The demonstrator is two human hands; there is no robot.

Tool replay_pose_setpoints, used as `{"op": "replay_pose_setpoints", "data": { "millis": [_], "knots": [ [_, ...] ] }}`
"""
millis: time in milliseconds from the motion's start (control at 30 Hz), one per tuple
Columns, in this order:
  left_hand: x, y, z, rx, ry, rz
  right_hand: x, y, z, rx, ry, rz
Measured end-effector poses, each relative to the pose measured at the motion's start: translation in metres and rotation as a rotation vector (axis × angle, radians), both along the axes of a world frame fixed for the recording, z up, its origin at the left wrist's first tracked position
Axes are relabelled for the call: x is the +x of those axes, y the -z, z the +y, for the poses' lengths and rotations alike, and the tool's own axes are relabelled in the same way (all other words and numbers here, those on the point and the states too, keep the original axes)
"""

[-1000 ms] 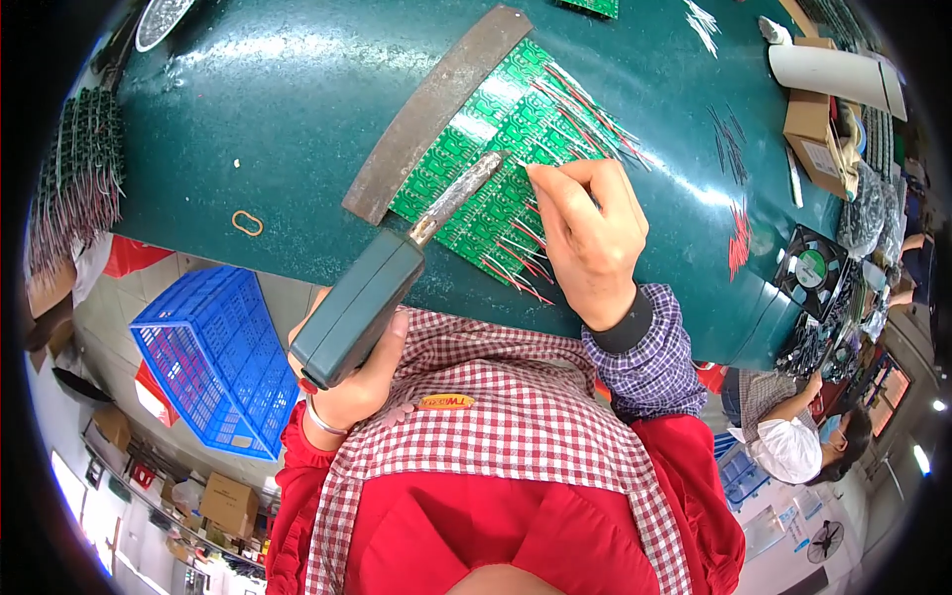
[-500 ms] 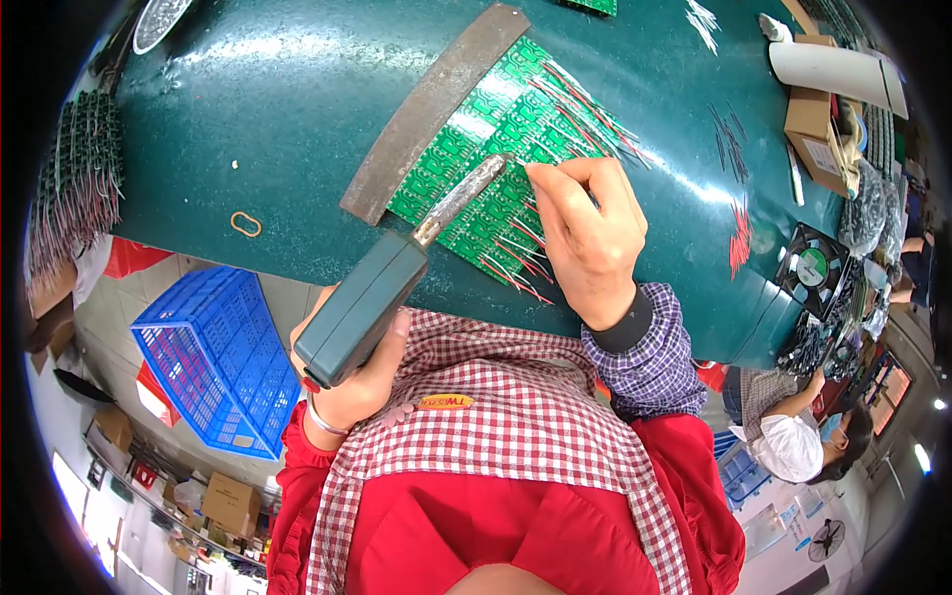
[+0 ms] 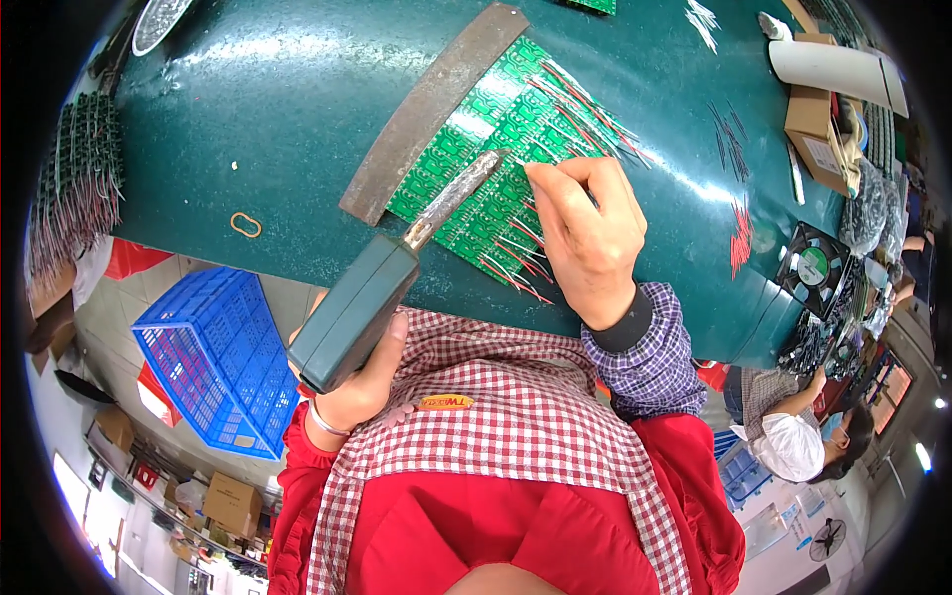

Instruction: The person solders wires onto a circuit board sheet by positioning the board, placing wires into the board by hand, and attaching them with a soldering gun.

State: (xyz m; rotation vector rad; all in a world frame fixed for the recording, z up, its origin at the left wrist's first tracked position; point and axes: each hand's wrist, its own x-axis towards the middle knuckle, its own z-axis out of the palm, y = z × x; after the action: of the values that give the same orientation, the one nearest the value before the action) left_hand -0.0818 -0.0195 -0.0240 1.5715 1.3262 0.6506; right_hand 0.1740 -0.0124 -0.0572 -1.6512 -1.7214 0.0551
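Observation:
My left hand (image 3: 362, 382) is closed round the dark green handle of a soldering iron (image 3: 451, 203). The iron's worn metal tip points up and right over a panel of green circuit boards (image 3: 456, 149). Just right of the tip, my right hand (image 3: 593, 233) is pinched on a thin wire (image 3: 523, 164), its pale end showing at the fingertips over the panel. Red and white wires (image 3: 585, 109) stick out along the panel's right side. A curved brown metal bar (image 3: 426, 119) lies along the panel's left edge.
Loose dark wires (image 3: 731, 141), red wires (image 3: 741, 236) and white wires (image 3: 702, 22) lie on the green table (image 3: 297, 129). A small fan (image 3: 813, 266) and cardboard box (image 3: 821, 139) stand right. A blue crate (image 3: 213, 357) sits below left; a person (image 3: 793, 436) is at right.
The soldering iron has shifted slightly left and toward me, its tip drawing a little away from the wire end. My right hand has stayed in place.

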Motion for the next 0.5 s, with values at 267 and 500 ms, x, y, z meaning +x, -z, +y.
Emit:
{"op": "replay_pose_setpoints", "data": {
  "millis": [267,500],
  "knots": [
    [-0.001,-0.004,0.002,0.057,0.075,-0.007,0.0,-0.002,-0.002,-0.008,0.01,-0.008],
    [-0.009,0.0,-0.005,0.128,0.075,-0.009,-0.002,-0.023,-0.018,-0.007,0.05,0.017]
  ]
}}
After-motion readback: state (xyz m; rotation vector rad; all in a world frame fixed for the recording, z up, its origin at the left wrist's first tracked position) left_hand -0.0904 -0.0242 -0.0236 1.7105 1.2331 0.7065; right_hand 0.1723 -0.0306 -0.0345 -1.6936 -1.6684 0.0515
